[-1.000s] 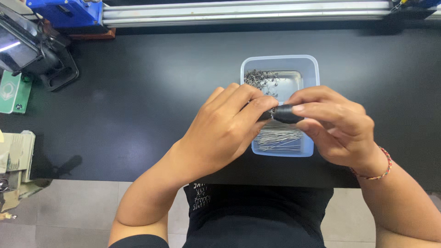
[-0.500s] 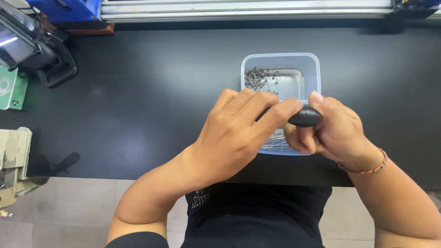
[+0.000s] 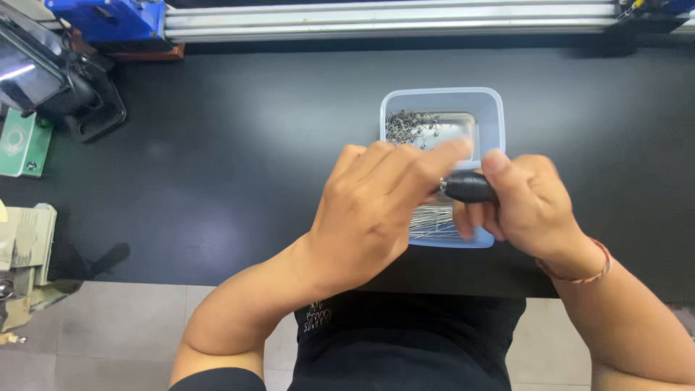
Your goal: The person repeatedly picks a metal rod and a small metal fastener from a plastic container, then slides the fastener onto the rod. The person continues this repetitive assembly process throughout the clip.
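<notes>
Black rounded handle (image 3: pixel 470 187) sits gripped in my right hand (image 3: pixel 532 206), thumb along its top and fingers curled beneath, a small metal collar at its left end; my left hand (image 3: pixel 376 210) closes its fingertips on that end, though whether they pinch anything there I cannot tell. Both hands hover over a clear plastic tub (image 3: pixel 443 101) on the black table (image 3: pixel 239 166), and they hide most of it. Inside, a tangle of small dark metal bits (image 3: pixel 409 127) lies at the far side and straight thin pins (image 3: pixel 433 221) at the near side. A thin beaded bracelet (image 3: pixel 579 271) circles my right wrist. Far left stands a dark machine (image 3: pixel 51 80), a flat green rectangular piece (image 3: pixel 22 141) below it, a blue block (image 3: pixel 108 18) and a long silver rail (image 3: pixel 391 18) along the back
</notes>
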